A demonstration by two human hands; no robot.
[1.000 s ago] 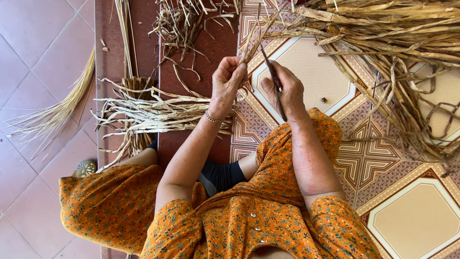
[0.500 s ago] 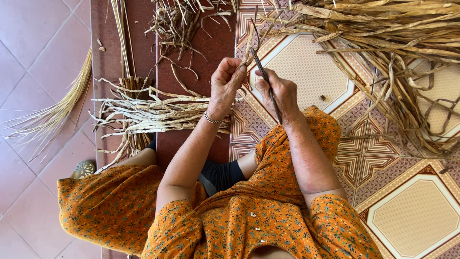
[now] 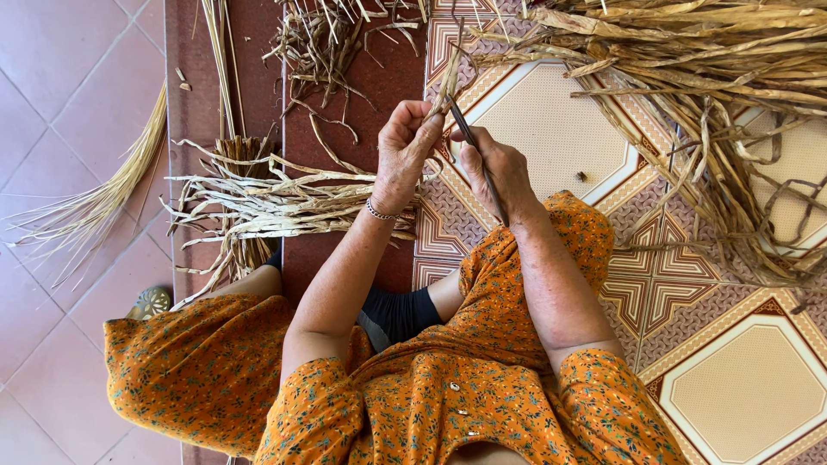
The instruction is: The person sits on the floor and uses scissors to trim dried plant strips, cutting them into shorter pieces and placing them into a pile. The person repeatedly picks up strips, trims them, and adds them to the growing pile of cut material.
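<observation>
Your left hand [image 3: 403,151] is closed around a dried leaf strip [image 3: 450,79], pinched between thumb and fingers, with the strip rising just above the grip toward the top of the view. Your right hand [image 3: 494,170] sits just beside it, almost touching, fingers wrapped around a thin dark blade [image 3: 478,159] that slants from the strip's base down across the back of that hand. A thin bracelet [image 3: 379,211] circles your left wrist.

Left of the grip, a bundle of pale split strips [image 3: 276,207] lies across the dark red floor band [image 3: 185,129], its ends fanning outward. Above it is a loose scatter of dry scraps [image 3: 323,39]. Right of the grip and well apart, a big heap of dried leaves [image 3: 715,95] crowds the top right corner.

The open room is directly under and beyond your hands: the patterned tile floor [image 3: 560,129]. Your orange floral dress [image 3: 465,387] fills the near edge.
</observation>
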